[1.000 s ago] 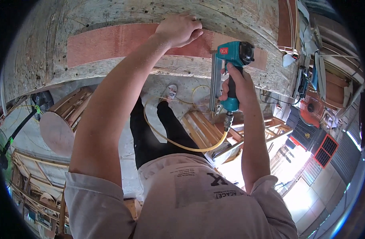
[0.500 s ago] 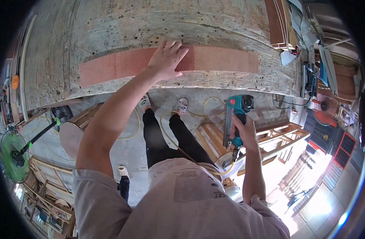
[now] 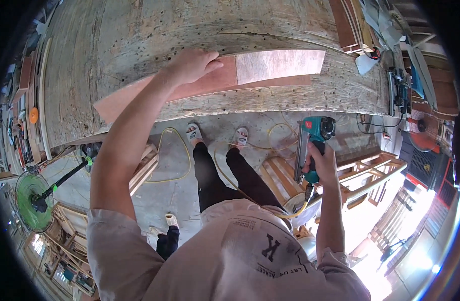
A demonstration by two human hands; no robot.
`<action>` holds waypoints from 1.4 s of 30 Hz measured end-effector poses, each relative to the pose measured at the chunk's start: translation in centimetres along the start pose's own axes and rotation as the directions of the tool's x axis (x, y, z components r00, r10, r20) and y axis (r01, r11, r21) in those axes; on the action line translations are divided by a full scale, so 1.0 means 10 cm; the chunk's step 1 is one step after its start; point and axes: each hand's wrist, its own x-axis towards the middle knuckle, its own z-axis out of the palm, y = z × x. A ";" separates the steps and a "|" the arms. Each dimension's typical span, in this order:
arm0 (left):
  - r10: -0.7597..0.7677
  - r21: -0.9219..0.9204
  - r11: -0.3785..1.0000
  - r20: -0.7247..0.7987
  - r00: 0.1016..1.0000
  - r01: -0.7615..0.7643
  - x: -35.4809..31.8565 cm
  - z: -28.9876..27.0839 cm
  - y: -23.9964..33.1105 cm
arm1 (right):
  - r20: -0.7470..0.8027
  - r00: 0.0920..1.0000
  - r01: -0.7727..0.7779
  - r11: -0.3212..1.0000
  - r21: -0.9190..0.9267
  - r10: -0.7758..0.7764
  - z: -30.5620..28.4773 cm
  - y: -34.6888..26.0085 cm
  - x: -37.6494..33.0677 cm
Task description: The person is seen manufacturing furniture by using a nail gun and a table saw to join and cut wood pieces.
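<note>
Reddish strip (image 3: 230,71) in left hand (image 3: 192,65) (nailer (image 3: 317,129) in right hand (image 3: 325,163)).

Before you, a long reddish wooden strip (image 3: 227,74) is over the rough wooden counter (image 3: 215,25); right, a teal-and-black nail gun (image 3: 316,131); left, a round green fan (image 3: 35,202).

- We wear a pale grey T-shirt (image 3: 205,266) with short, loose sleeves (image 3: 112,243).
- Dark lettering (image 3: 271,248) and a greyish rectangular print (image 3: 238,246) mark its front.
- Our slim black trousers (image 3: 207,175) end above the ankles (image 3: 196,142).
- Our whitish slides (image 3: 241,135) have broad, dark-marked straps (image 3: 192,134).
- Our left hand (image 3: 189,65) and right hand (image 3: 324,163) are bare.
</note>
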 end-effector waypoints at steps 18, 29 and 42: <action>-0.253 0.015 0.964 -0.275 0.928 0.267 -0.25 0.73 0.32 | 0.289 0.952 0.103 0.995 0.002 -0.099 1.18 -1.26 0.88; -0.260 -0.002 0.962 -0.300 0.918 0.272 -0.22 0.84 0.25 | 0.328 0.941 0.114 0.990 -0.080 -0.082 1.67 -1.48 1.19; -0.251 -0.011 0.964 -0.367 0.896 0.266 -0.25 0.87 0.25 | 0.281 0.959 0.085 0.984 -0.156 -0.038 1.84 -1.49 1.15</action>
